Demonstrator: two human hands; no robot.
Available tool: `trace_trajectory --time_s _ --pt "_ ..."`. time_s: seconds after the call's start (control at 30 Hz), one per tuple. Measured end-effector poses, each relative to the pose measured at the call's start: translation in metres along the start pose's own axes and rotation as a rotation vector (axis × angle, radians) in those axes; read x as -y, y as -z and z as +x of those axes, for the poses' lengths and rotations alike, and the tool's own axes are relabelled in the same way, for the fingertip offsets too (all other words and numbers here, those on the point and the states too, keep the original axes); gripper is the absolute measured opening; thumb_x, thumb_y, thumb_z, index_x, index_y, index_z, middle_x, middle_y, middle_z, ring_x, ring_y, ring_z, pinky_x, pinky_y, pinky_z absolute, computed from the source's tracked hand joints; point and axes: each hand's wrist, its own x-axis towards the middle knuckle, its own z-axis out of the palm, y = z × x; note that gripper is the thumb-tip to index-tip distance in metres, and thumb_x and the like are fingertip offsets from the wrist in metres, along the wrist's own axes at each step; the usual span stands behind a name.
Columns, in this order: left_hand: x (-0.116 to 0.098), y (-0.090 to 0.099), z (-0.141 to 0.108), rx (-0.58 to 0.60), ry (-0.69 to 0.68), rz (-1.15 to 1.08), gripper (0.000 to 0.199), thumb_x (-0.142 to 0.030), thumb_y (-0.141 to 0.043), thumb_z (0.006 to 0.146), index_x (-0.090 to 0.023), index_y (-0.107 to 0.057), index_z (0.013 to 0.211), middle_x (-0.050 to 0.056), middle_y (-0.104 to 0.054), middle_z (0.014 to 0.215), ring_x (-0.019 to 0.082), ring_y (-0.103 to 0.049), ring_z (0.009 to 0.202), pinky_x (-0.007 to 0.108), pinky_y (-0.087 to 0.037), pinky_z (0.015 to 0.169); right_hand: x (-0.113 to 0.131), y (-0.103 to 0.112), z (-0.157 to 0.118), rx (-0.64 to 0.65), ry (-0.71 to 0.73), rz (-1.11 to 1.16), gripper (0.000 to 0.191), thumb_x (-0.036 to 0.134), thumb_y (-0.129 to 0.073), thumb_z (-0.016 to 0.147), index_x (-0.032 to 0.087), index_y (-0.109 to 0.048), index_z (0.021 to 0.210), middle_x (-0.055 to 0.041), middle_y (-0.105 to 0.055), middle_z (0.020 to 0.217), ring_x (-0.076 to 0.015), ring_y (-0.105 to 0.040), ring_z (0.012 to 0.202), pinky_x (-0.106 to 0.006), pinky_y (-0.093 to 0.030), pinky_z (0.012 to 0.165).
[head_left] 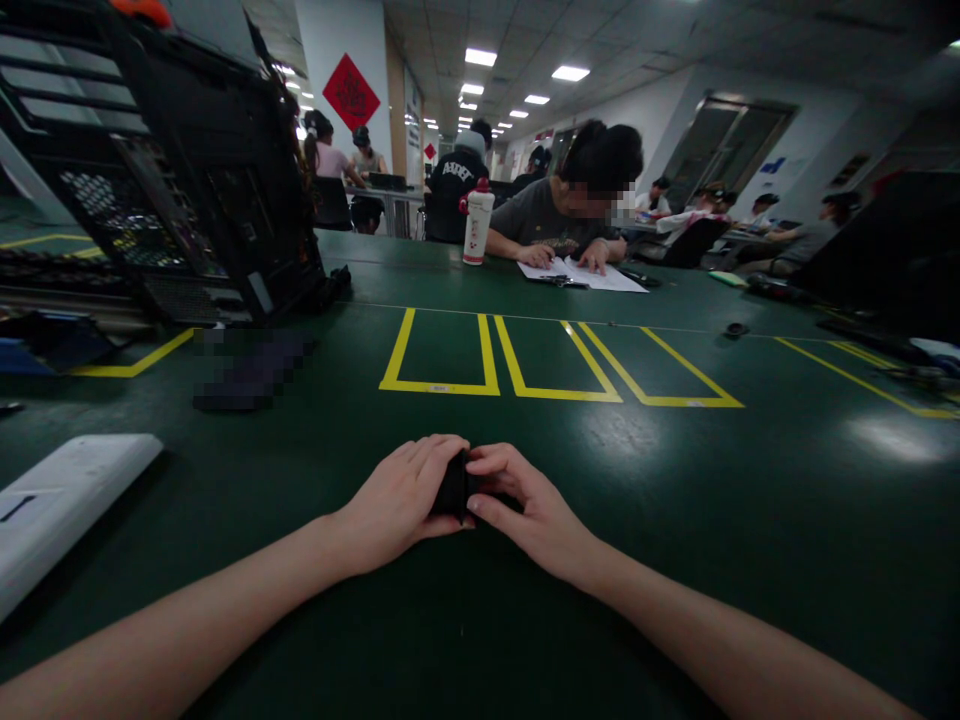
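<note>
A small black object (451, 490) is between my hands, just above or on the green table (480, 620); its kind does not show. My left hand (401, 500) wraps round its left side, with the thumb below and the fingers over the top. From the right, my right hand (529, 510) pinches its edge between thumb and fingertips. Part of the object is hidden behind my left fingers. Beyond the hands, yellow tape outlines (439, 388) mark the tabletop.
An open black computer case (202, 180) stands at the left. Nearer lies a white box-like item (67, 500). A white bottle (478, 225) stands at the far edge, beside a person (562, 205) bent over papers (585, 275). A small dark round thing (736, 329) lies right.
</note>
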Motion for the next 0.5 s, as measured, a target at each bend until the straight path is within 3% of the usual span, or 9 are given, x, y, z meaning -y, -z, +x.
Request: trace_trajectory --time_s 0.27,0.5 --pt "-0.0025 0.0017 0.0001 0.003 0.01 -0.004 0.063 -0.033 -0.063 0.072 -0.021 -0.027 0.122 0.009 -0.047 0.12 0.025 -0.048 0.106 0.043 -0.039 0.089 0.0056 0.0008 0.0022 0.015 -0.091 -0.005 0.035 0.017 -0.054 0.079 0.022 -0.041 0.111 -0.0043 -0.049 0.11 -0.016 -0.051 0.105 -0.036 -0.044 0.091" --pt "-0.0052 0.0065 0.0003 0.019 0.014 -0.007 0.062 -0.03 -0.063 0.073 -0.021 -0.027 0.123 0.009 -0.047 0.121 0.025 -0.047 0.109 0.044 -0.039 0.09 0.0057 0.0005 0.0002 0.02 -0.005 -0.042 0.037 0.012 -0.058 0.075 0.024 -0.043 0.106 -0.003 -0.045 0.111 -0.0162 -0.05 0.105 -0.037 -0.044 0.092"
